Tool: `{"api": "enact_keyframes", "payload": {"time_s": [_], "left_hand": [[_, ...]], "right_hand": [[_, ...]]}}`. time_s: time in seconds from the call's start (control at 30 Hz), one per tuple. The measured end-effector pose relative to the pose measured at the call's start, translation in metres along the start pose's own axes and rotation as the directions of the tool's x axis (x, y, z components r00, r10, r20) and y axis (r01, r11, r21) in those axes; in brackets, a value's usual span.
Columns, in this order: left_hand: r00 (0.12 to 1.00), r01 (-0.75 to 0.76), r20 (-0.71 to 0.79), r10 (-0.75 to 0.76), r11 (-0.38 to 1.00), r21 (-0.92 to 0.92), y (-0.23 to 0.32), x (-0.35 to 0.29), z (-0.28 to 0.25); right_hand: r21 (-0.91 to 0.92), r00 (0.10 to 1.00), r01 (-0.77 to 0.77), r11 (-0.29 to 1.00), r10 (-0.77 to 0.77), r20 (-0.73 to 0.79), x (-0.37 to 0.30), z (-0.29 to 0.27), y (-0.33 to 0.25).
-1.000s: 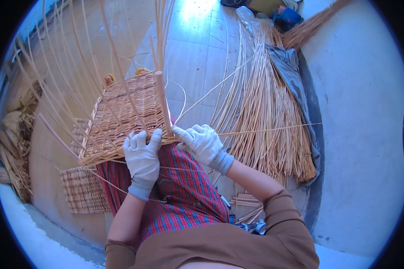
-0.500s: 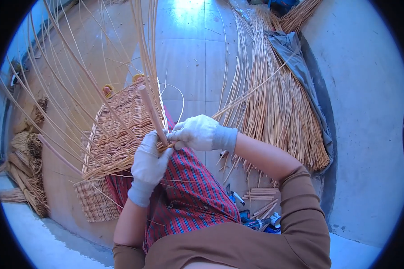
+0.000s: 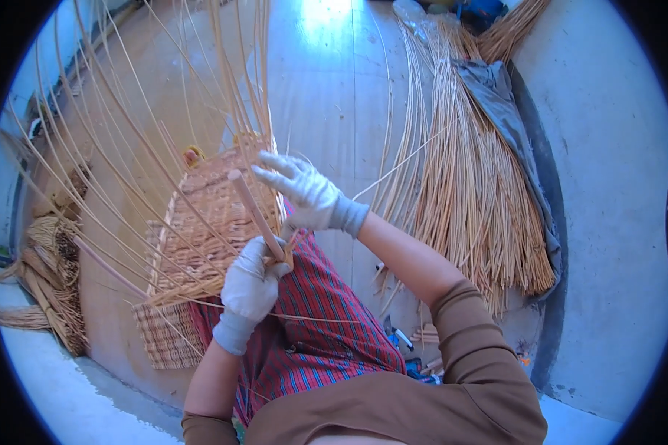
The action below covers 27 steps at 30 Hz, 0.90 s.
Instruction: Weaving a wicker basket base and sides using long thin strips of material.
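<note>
A wicker panel of a basket (image 3: pixel 204 211) stands tilted against my lap, with long thin rods rising from its near edge. A thick peeled stick (image 3: pixel 249 204) juts up at its near right corner. My left hand (image 3: pixel 251 285), in a white glove, is closed around that corner at the foot of the stick. Also gloved, my right hand (image 3: pixel 304 194) is raised just right of the stick, its fingers stretched out and apart. A second thick stick (image 3: pixel 111 268) sticks out at the panel's near left corner. A thin pale rod (image 3: pixel 404 165) runs behind my right hand.
A large bundle of willow rods (image 3: pixel 475 178) lies on a grey cloth (image 3: pixel 523 148) to the right. Another woven piece (image 3: pixel 167 337) rests below the basket at left. Bundled fibres (image 3: pixel 48 285) line the left wall. Tools (image 3: pixel 399 337) and short sticks lie by my right leg.
My right hand has come away from the corner, moving up and slightly left as its fingers opened. My left hand stays at the stick's foot. The whole view has shifted slightly.
</note>
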State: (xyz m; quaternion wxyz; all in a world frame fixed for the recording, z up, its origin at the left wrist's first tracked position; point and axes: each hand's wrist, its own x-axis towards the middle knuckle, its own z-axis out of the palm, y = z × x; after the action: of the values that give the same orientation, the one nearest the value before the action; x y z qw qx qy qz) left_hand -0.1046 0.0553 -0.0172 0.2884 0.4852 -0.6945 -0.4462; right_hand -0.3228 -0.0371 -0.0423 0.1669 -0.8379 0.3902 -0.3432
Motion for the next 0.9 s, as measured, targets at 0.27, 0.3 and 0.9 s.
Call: {"api": "enact_keyframes", "payload": {"time_s": [0.27, 0.3, 0.9], "left_hand": [[0.985, -0.037, -0.163, 0.052, 0.995, 0.089, -0.002, -0.029, 0.005], [0.986, -0.033, -0.164, 0.043, 0.997, 0.063, 0.004, -0.032, 0.006], [0.947, 0.002, -0.294, -0.126, 0.921, -0.389, -0.055, -0.141, -0.11]], "right_hand": [[-0.28, 0.866, -0.475, 0.834, 0.5, 0.018, -0.096, 0.033, -0.105], [-0.035, 0.926, -0.368, 0.929, 0.363, -0.106, -0.126, 0.043, -0.122], [-0.265, 0.998, 0.052, 0.963, -0.04, 0.051, -0.056, 0.062, -0.13]]}}
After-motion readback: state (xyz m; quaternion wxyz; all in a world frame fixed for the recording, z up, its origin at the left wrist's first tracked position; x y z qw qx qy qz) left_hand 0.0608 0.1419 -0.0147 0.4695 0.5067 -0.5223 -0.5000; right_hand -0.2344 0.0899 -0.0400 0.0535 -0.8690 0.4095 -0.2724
